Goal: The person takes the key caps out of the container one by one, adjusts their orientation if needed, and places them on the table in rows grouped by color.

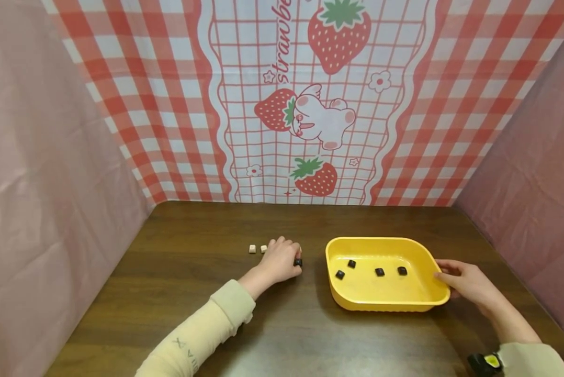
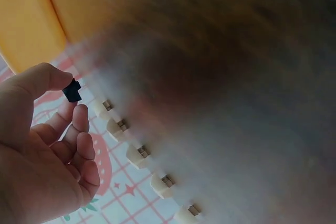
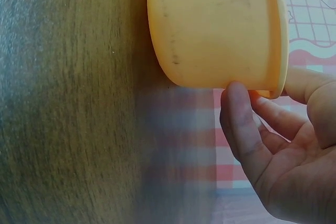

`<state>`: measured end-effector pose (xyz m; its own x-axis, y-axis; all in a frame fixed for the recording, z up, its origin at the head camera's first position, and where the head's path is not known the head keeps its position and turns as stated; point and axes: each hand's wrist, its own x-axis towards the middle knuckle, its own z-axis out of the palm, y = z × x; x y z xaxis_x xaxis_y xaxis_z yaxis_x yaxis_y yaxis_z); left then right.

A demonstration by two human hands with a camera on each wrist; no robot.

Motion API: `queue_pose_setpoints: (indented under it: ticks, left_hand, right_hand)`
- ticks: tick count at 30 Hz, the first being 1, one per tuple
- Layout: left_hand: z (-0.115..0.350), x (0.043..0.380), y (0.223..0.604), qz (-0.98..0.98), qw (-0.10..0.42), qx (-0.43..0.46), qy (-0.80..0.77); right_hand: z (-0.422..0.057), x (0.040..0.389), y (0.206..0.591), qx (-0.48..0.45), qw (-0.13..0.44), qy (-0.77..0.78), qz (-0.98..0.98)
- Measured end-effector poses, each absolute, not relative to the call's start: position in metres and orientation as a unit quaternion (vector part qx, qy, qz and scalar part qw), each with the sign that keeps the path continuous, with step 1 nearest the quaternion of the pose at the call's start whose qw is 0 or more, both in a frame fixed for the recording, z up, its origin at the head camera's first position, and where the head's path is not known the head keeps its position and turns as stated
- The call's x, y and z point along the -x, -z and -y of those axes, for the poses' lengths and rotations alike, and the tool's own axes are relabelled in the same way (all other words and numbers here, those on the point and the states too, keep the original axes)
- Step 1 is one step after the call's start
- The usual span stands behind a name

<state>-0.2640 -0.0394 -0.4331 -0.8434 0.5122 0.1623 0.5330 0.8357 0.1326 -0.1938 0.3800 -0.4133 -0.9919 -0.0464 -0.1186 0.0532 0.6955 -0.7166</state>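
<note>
Between thumb and index finger, my left hand [image 1: 276, 262] pinches a small black keycap [image 2: 73, 92] close over the table. The other fingers curl loosely below it in the left wrist view. Several cream keycaps [image 2: 138, 157] stand in a row beside this hand, partly hidden behind it in the head view. To the right is a yellow plastic basin [image 1: 381, 306] with several black keycaps [image 1: 380, 272] scattered on its floor. My right hand [image 1: 472, 285] grips the basin's right end, thumb at the rim and fingers against the outside wall.
Everything is on a dark brown wooden table [image 1: 178, 293]. A red-and-white checked strawberry cloth [image 1: 178, 104] hangs at the far edge, and pink curtains [image 1: 51, 157] close off both sides. A black band with a yellow-green mark [image 1: 486, 363] is at the right wrist.
</note>
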Motion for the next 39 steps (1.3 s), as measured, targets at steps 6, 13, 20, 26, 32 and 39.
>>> queue_pose_setpoints:
  ticks: [6, 13, 20, 26, 32, 39]
  left_hand:
    - [0.035, 0.265, 0.436, 0.957, 0.049, 0.276, 0.070]
    - [0.034, 0.265, 0.437, 0.959, 0.037, 0.276, 0.060]
    - [0.034, 0.264, 0.436, 0.960, 0.030, 0.274, 0.052]
    - [0.034, 0.264, 0.433, 0.959, 0.030, 0.278, 0.043]
    - [0.035, 0.264, 0.426, 0.956, 0.037, 0.287, 0.038]
    - [0.033, 0.267, 0.413, 0.950, 0.071, 0.301, 0.043]
  right_hand:
    - [-0.380, 0.193, 0.414, -0.003, 0.064, 0.391, -0.918]
    - [-0.379, 0.193, 0.414, -0.003, 0.075, 0.397, -0.915]
    - [-0.380, 0.194, 0.415, -0.002, 0.080, 0.406, -0.910]
    - [-0.381, 0.194, 0.416, 0.001, 0.078, 0.416, -0.906]
    - [-0.381, 0.194, 0.416, 0.000, 0.074, 0.412, -0.908]
    - [-0.382, 0.194, 0.416, 0.001, 0.070, 0.403, -0.912]
